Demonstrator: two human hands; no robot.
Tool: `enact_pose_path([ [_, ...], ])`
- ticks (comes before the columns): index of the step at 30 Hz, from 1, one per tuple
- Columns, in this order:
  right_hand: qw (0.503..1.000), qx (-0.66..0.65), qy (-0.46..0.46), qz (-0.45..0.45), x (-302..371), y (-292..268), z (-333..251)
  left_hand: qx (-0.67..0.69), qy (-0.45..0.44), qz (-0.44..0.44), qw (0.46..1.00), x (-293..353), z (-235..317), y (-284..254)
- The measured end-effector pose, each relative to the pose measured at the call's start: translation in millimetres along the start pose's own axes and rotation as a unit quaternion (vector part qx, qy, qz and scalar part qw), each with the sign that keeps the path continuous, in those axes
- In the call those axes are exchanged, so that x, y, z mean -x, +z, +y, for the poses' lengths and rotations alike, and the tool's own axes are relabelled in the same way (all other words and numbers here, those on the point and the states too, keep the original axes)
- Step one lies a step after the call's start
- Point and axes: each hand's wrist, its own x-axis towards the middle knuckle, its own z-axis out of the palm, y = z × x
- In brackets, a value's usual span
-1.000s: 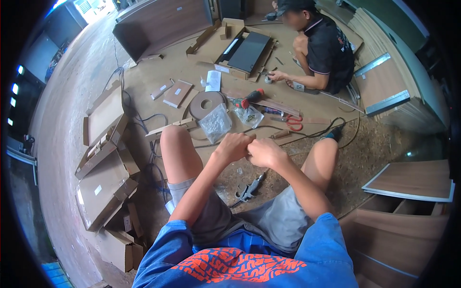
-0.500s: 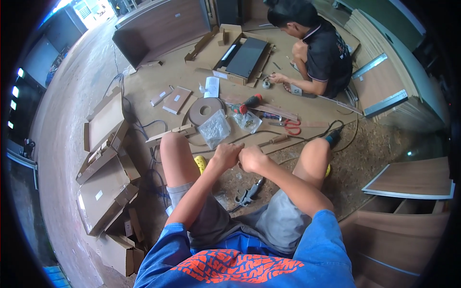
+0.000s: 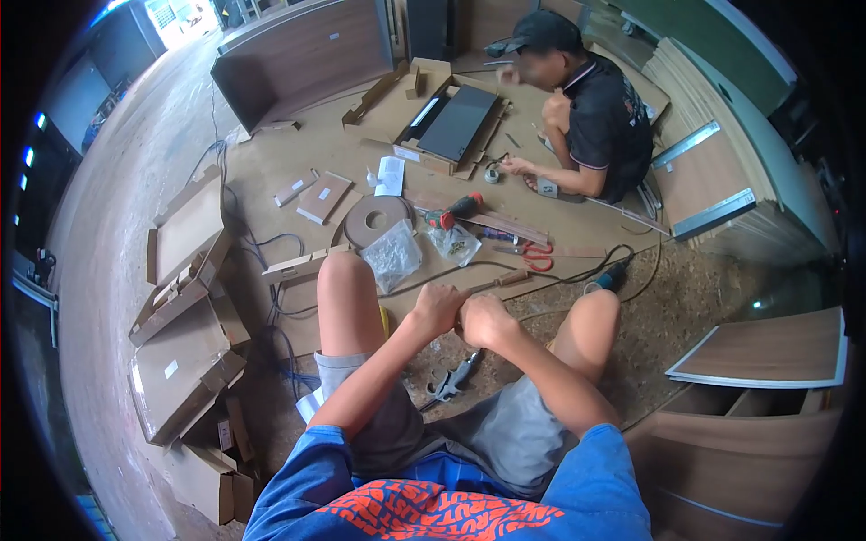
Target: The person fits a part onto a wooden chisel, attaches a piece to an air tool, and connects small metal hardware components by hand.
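My left hand (image 3: 437, 309) and my right hand (image 3: 487, 319) meet between my raised knees, fingers curled in and closed. Whatever they may hold is hidden. Just beyond them lies a long tool with a wooden handle (image 3: 512, 278). Below my right hand, on the floor, rests a grey trigger-handled air gun (image 3: 448, 386). Past my hands are a clear plastic bag (image 3: 392, 259), a bag of small hardware (image 3: 454, 242), a red and green power drill (image 3: 456, 211) and red-handled scissors (image 3: 538, 257).
A co-worker (image 3: 603, 117) squats at the far right, near an opened carton holding a dark panel (image 3: 460, 122). A roll of edge banding (image 3: 377, 219) lies ahead. Cardboard boxes (image 3: 185, 361) pile up at left. Wooden panels (image 3: 767, 347) stand at right, and cables (image 3: 262, 243) trail across the floor.
My hands stay closed together, with a slight shift. The co-worker has raised their head and lifted one hand toward it. The whole view has moved a little.
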Motion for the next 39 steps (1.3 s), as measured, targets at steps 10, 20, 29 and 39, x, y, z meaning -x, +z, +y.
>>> enact_pose_path([
  [10,0.999,0.031,-0.021,-0.014,-4.2,-2.2,-8.1,0.082,0.026,0.002,0.996,1.8,-13.4,6.0],
  [20,0.996,0.074,-0.008,-0.046,-17.6,0.7,-14.5,0.086,0.023,-0.045,0.995,0.0,-19.7,7.1],
  [29,0.996,0.077,-0.007,-0.036,-13.7,-2.1,-13.0,0.089,0.033,0.030,0.995,-1.7,-20.5,13.9],
  [39,0.997,0.062,-0.001,-0.042,-3.6,-3.3,-11.1,0.096,0.050,0.016,0.994,-2.3,-14.3,14.7],
])
